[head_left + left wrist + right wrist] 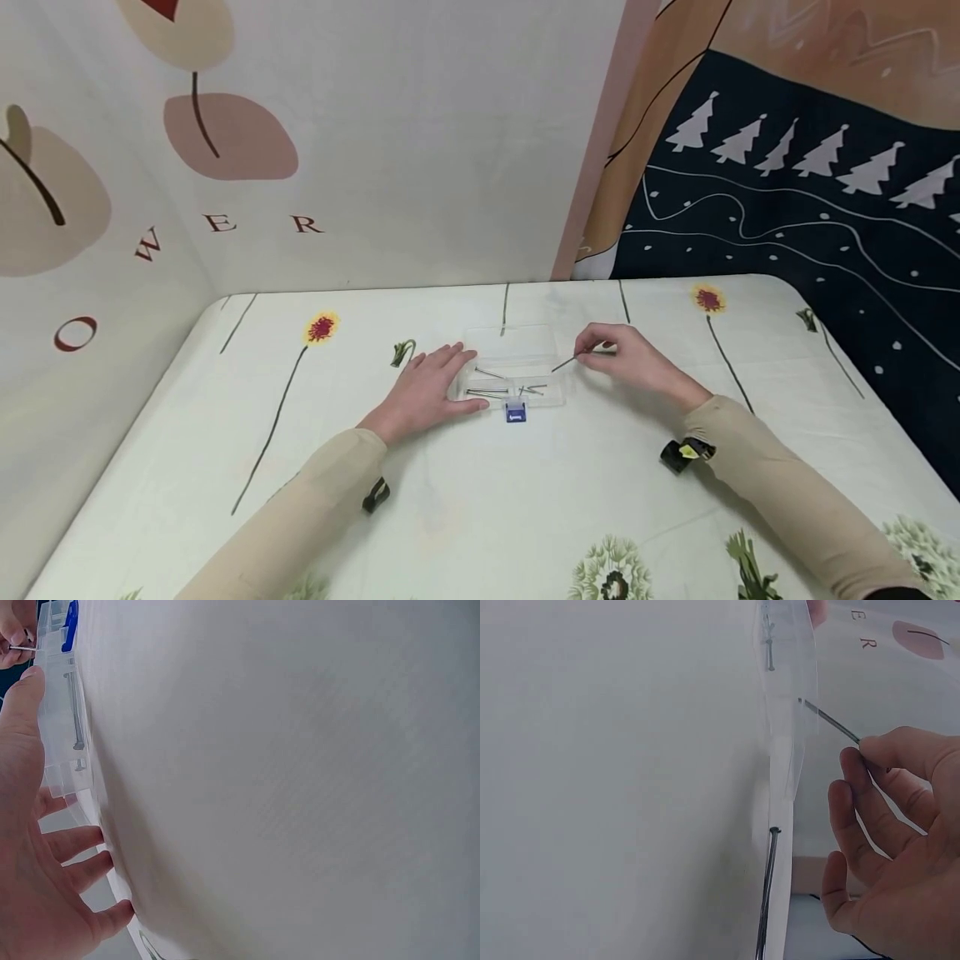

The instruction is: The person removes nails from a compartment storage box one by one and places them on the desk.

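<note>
A clear plastic box (557, 390) lies open on the table, its lid (517, 337) laid back on the far side. Inside are several metal nails (486, 391), longer ones on the left and short ones on the right. My left hand (431, 385) rests at the box's left end, thumb along the front edge and the other fingers spread beyond it, some touching the cloth. Thumb and index finger of my right hand (626, 357) pinch a thin grey nail (829, 720). Its free end points toward the box's right side, and the hand is raised above the table.
A blue latch (515, 412) sits at the box's front. Printed flowers and stems cover the white tablecloth (480, 500). Hanging fabric (420, 167) rises behind the table, and a dark tree-patterned cloth (787, 208) is at the right.
</note>
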A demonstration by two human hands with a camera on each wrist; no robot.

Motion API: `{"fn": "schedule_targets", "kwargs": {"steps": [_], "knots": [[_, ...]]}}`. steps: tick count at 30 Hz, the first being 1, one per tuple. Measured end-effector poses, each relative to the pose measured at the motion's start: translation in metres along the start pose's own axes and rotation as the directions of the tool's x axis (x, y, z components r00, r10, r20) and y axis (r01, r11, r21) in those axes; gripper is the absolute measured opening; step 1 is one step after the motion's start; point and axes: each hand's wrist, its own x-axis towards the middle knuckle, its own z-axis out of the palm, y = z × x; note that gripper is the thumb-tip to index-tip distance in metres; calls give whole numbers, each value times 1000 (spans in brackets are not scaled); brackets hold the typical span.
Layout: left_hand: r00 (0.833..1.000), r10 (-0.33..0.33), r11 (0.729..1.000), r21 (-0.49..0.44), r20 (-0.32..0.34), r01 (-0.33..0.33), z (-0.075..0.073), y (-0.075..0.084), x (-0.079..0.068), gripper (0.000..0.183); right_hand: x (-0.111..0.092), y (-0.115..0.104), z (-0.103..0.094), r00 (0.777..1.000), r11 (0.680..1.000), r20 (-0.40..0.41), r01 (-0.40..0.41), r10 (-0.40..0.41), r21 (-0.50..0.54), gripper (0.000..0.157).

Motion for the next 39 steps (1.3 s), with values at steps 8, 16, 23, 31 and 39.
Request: {"fn": "schedule_targets", "kwargs": {"steps": [8,16,23,31,39], "knots": [[1000,5,1000,5,-3,-5,-1,0,0,85,-7,4,-9,1000,999,-30,6,-7,-31,5],[1000,9,1000,1,-5,-9,-2,0,0,84,-12,8,-17,998,999,-60,-23,20,-41,4],[1000,4,1000,-2,-2,-4,-1,1,-1,84,-19,14,-24,996,999,-84,-30,26,-41,3],[1000,-3,1000,-8,1,3,1,-1,-1,84,-26,21,-32,994,997,-101,-46,39,-66,4],[1000,-5,1000,-9,-2,5,1,-1,-2,84,-32,29,-38,992,995,-118,-64,55,-80,4]]}}
